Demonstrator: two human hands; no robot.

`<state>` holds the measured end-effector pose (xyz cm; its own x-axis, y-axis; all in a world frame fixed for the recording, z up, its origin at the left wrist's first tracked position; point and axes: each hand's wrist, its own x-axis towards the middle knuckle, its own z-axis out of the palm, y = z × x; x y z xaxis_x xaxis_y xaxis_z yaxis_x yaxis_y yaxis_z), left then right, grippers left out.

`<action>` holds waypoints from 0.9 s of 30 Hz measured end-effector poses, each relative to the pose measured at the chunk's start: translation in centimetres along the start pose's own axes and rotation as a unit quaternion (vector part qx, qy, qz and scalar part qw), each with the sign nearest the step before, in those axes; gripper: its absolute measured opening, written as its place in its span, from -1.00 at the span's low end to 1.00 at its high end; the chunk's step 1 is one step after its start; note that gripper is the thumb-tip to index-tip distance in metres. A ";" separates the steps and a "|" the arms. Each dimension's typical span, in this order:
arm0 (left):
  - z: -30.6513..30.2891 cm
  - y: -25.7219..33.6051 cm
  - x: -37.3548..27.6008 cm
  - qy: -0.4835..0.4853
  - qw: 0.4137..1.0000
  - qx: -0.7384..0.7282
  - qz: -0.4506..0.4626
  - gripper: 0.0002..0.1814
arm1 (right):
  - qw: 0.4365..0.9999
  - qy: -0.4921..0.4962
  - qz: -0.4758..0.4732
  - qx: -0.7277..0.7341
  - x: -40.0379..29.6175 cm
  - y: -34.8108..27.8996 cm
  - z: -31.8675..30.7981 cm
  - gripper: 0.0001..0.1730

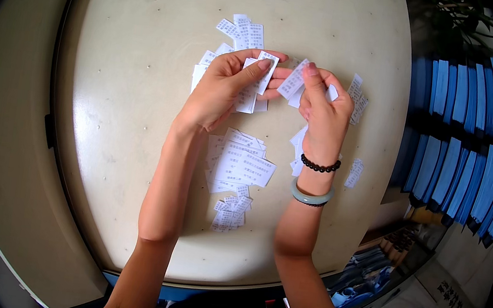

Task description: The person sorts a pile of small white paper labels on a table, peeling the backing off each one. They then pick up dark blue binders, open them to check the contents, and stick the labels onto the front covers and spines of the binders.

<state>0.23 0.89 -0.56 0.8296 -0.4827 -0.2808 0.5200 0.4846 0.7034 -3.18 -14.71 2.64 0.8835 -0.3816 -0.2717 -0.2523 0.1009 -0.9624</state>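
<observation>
My left hand (233, 76) grips a small stack of printed paper slips (247, 101), its thumb pressing on the top one. Close to its right, my right hand (326, 104) pinches a tilted printed slip (291, 82) between thumb and fingers, with more white paper in the palm. Behind my left hand, narrow slips (255, 37) lie fanned on the pale tabletop (134, 94). Larger printed paper labels (245, 161) overlap between my forearms, with a heap of small slips (232, 212) nearer me. Other papers (297, 144) are partly hidden by my right wrist.
Narrow slips (358, 96) lie beyond my right hand, and a small pile (355, 173) sits near the table's right side. Two rows of blue folders (459, 92) stand past the right edge, with a plant (459, 16) above them. A raised border runs along the left.
</observation>
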 end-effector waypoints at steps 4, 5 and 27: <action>-0.2 -0.1 0.1 0.009 1.000 0.017 -0.003 -0.62 | 1.000 -0.023 0.017 0.010 -0.2 -0.7 -0.6 -0.72; -0.1 -0.1 0.1 0.013 1.000 0.009 -0.008 -0.61 | 0.999 -0.031 0.015 0.011 -0.2 -0.8 -0.9 -0.72; 0.3 0.6 -0.3 -0.090 0.995 0.021 -0.028 -0.53 | 0.865 0.222 -0.077 -0.444 -5.9 0.3 -15.0 -0.70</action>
<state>0.24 1.07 0.11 0.7476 -0.6329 -0.2015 0.5522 0.4237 0.7180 -14.41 -26.18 4.08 0.7448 -0.6627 0.0781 -0.5230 -0.6524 -0.5485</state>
